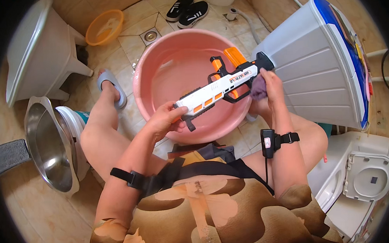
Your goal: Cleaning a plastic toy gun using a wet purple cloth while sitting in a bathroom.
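A white, orange and black toy rifle (212, 91) lies slantwise above a large round pink plastic tub (140, 101). My left hand (166, 119) grips its lower-left end, the thumb on the white body. At the black upper-right end is my right hand (273, 86), holding a bunched purple cloth (258, 87) close against the toy. Whether the right fingers also grip the toy is partly hidden by the cloth. Inside the tub, the pink bottom shows below the toy.
A white and blue washing machine (306, 59) stands right of the tub, with a toilet (370, 175) lower right. Left are a white plastic stool (34, 54) and a steel basin (50, 145). An orange basin (104, 27), black shoes (188, 11) and a floor drain (150, 35) lie beyond.
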Motion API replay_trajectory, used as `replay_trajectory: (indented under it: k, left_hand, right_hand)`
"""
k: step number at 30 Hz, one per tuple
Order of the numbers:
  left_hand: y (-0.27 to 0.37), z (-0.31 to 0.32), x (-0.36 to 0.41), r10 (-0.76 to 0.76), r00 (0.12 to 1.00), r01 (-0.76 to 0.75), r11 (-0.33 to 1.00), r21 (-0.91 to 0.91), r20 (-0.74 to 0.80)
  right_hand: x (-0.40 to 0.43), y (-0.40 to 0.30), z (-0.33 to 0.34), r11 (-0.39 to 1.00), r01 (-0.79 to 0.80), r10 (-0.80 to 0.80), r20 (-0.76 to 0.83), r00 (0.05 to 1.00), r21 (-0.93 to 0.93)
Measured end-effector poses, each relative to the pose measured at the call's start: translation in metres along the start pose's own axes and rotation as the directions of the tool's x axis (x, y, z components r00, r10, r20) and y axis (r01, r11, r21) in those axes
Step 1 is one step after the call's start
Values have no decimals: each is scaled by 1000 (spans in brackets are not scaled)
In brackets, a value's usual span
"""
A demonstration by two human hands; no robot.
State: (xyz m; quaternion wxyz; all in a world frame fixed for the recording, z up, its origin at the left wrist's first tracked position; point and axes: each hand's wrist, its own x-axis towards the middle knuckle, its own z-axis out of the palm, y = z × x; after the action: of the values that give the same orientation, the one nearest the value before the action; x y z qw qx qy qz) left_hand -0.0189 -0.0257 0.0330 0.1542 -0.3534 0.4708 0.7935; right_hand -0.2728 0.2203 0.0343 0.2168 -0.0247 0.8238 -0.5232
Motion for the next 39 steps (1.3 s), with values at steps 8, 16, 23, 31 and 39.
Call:
replay_trajectory:
  k: [8,16,23,31,39]
  left_hand:
    - [-7,3,6,-12,1000,12,1000,11,22]
    - [-14,-3,1,24,1000,-23,993,112,-13]
    - [-9,0,6,15,999,-20,994,107,50]
    - [-8,-5,-1,-52,998,48,987,152,24]
    - [-7,-9,9,-32,998,42,979,197,-53]
  right_hand:
    - [-39,-29,66,986,156,-102,556,825,-50]
    - [-60,-21,107,882,416,-243,541,805,-222]
    - [12,5,38,887,294,-276,102,956,-357]
    - [8,-7,63,782,378,-397,71,915,-496]
    - [33,22,42,697,427,-525,-5,851,-577]
